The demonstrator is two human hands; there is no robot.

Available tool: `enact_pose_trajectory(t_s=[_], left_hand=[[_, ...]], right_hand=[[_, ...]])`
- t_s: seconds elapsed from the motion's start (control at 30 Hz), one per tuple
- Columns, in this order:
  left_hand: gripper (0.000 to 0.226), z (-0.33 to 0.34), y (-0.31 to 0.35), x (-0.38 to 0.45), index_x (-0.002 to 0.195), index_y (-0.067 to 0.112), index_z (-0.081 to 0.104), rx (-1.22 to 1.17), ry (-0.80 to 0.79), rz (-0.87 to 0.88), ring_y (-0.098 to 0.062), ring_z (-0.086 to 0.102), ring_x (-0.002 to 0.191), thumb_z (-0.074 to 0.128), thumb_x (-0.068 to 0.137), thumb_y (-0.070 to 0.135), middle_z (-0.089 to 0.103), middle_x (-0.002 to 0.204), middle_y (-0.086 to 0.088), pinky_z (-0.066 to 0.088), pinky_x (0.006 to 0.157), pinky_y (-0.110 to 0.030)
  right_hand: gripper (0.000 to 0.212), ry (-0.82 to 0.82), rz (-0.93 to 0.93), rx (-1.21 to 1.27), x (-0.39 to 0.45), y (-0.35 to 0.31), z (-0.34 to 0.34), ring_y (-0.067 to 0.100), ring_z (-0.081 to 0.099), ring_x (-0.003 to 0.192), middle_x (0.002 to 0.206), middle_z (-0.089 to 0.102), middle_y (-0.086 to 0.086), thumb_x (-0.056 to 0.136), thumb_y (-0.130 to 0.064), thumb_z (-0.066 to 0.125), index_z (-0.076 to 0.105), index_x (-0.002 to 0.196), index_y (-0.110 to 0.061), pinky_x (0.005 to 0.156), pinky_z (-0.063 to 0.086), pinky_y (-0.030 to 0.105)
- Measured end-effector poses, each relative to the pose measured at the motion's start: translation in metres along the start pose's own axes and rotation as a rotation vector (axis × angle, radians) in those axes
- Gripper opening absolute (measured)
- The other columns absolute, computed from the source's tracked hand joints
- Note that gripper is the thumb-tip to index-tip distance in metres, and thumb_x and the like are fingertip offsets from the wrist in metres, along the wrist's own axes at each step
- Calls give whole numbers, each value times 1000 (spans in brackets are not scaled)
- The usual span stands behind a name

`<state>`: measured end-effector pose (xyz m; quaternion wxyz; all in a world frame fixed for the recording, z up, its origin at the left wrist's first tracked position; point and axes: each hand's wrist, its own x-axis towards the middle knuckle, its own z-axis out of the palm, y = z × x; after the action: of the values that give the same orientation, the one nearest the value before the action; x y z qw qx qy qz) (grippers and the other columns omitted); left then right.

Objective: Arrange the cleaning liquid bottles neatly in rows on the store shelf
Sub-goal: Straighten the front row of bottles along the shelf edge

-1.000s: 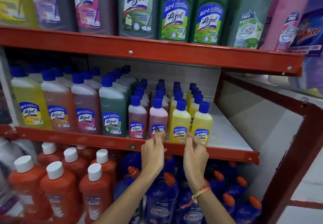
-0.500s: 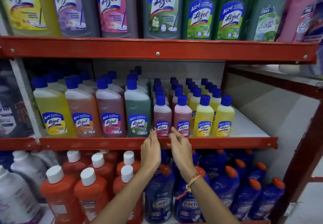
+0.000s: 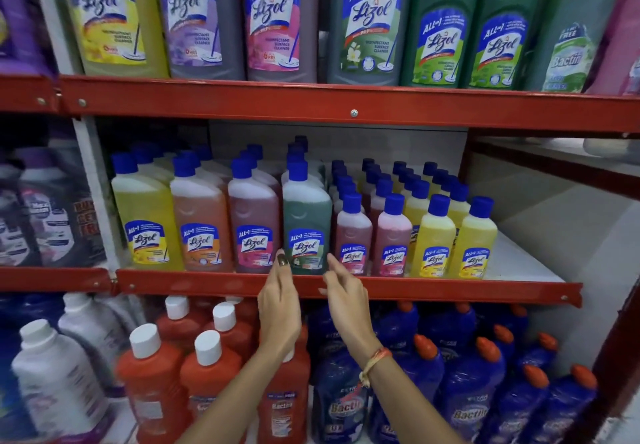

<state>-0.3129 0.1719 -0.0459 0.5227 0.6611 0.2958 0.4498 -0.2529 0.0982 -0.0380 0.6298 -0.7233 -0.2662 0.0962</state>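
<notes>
The middle red shelf (image 3: 415, 289) carries Lizol bottles with blue caps in rows. At the front stand a yellow bottle (image 3: 145, 215), an orange one (image 3: 201, 222), a pink one (image 3: 254, 225) and a green one (image 3: 306, 225), then small pink bottles (image 3: 353, 236) and small yellow bottles (image 3: 433, 239). My left hand (image 3: 280, 305) reaches up with fingertips at the green bottle's lower left corner. My right hand (image 3: 346, 298) is raised at that bottle's lower right, fingers apart. Neither hand holds anything.
Large Lizol and Bactin jugs (image 3: 367, 21) fill the top shelf. Below stand orange bottles with white caps (image 3: 152, 374) and blue Bactin bottles with orange caps (image 3: 467, 402). Bare white shelf board (image 3: 516, 263) lies right of the small yellow bottles. A red upright (image 3: 620, 357) stands at right.
Both hands have shifted left along the shelf edge, from the small pink and yellow bottles to the green bottle. The view has swung left as well.
</notes>
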Motion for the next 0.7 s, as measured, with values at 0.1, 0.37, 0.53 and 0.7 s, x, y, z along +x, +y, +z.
enact_pose_trajectory(t_s=[0.1, 0.37, 0.53, 0.7], left_hand=[[43, -8, -1, 8, 117, 23, 59, -26, -76, -53, -25, 53, 121, 28, 96, 43, 61, 128, -6, 37, 107, -47], [50, -16, -8, 15, 116, 25, 62, -29, -156, -78, -30, 61, 107, 22, 95, 47, 60, 102, 11, 42, 102, -50], [41, -38, -17, 14, 131, 32, 51, 17, -178, 138, -8, 61, 105, 27, 98, 33, 65, 104, 21, 45, 100, -28], [45, -66, -25, 19, 139, 23, 41, -14, -33, 207, -2, 39, 134, 25, 98, 33, 46, 144, 7, 31, 113, -27]], right_hand=[[48, -23, 18, 4, 3, 0, 14, 16, 60, 118, 138, 58, -2, 94, -26, 45, 46, 142, -20, 106, 47, 40], [45, 22, 26, -11, 6, 3, 19, 12, 65, 101, 121, 67, -8, 96, -28, 43, 48, 140, -19, 97, 53, 39], [43, 63, -78, -69, -9, -4, 34, 7, 49, 56, 68, 59, -6, 93, -22, 47, 55, 135, -25, 62, 46, 26], [52, -149, -62, -76, -13, -18, 60, 14, 54, 63, 84, 69, 2, 93, -15, 45, 43, 144, -23, 60, 44, 21]])
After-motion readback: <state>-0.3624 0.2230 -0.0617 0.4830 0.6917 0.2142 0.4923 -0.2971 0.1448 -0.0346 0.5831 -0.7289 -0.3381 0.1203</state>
